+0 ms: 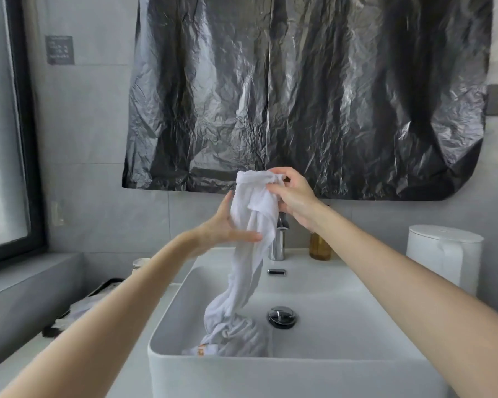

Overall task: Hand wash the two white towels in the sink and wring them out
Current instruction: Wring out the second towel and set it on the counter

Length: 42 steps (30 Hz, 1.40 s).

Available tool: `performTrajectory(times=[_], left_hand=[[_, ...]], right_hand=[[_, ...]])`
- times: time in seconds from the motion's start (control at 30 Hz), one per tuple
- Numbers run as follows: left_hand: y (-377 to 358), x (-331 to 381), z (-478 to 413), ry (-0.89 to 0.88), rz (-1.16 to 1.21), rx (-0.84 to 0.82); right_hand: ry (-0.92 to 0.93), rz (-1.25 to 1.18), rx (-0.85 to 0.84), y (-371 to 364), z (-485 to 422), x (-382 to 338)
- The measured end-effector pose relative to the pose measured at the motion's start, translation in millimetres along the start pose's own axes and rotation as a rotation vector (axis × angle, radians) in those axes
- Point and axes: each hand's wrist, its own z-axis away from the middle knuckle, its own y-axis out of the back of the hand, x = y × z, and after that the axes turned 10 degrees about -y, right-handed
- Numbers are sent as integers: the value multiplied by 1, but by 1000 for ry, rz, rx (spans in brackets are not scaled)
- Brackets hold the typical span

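White towel (253, 214) held up at frame centre: right hand (295, 196) pinches its top, left hand (224, 228) grips mid-length, thumb across it. Lower end lies bunched in sink (342, 366), lower centre.

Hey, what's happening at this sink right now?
A person is holding a white towel up over the sink. The right hand pinches its top end and the left hand grips it partway down. The towel's lower end trails into the basin, onto a bunched heap of white cloth. No water shows running from the tap.
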Motion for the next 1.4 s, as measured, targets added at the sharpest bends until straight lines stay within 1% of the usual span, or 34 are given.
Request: performTrajectory(times=[0.07,0.17,0.27,0.3,0.33,0.43,0.5,0.57,0.63,0.7,0.77,0.87,0.9,0.93,1.0,1.03,1.1,1.2,1.3,1.33,1.4], left_hand=[[-31,-13,-1,-65,-27,14],[-64,-22,-2,-29,-56,122],[-75,-42,-3,84,-273,62],[-77,-48,0,113,-309,54],[-78,-53,2,135,-315,58],[-72,-64,8,149,-354,44],[-67,-64,10,158,-286,42],[-61,-62,8,144,-330,106],[-55,-54,4,110,-432,146],[-50,-44,-3,72,-477,141],[-48,-32,-12,53,-532,134],[-47,-12,-25,11,-579,128],[-46,-5,-28,-7,-600,120],[-44,3,-30,-22,-620,114],[-36,16,-34,-51,-653,113],[-30,20,-34,-62,-658,121],[-18,21,-31,-58,-595,154],[-13,12,-18,-43,-367,178],[-24,-9,2,-25,-224,75],[-29,-18,10,-1,-170,71],[-38,-34,23,64,-70,124]], right_hand=[[3,-23,16,4,2,0],[0,-112,28,13,4,3],[-16,-238,115,31,6,10],[-33,-278,159,39,7,13],[-56,-297,199,47,9,17],[-146,-239,266,66,16,37],[-224,-228,282,71,21,55],[-294,-132,286,75,24,73],[-333,90,236,76,30,87],[-336,326,147,73,36,93],[-313,444,-1,67,40,88],[-283,535,-296,48,43,73],[-262,595,-348,40,41,71],[-237,652,-342,33,37,71],[-165,714,-213,23,28,71],[-120,687,-159,20,23,69],[-18,575,-66,16,15,56],[125,502,57,4,11,27],[212,481,113,-10,6,7],[222,465,125,-13,5,2],[240,398,129,-15,0,-9]])
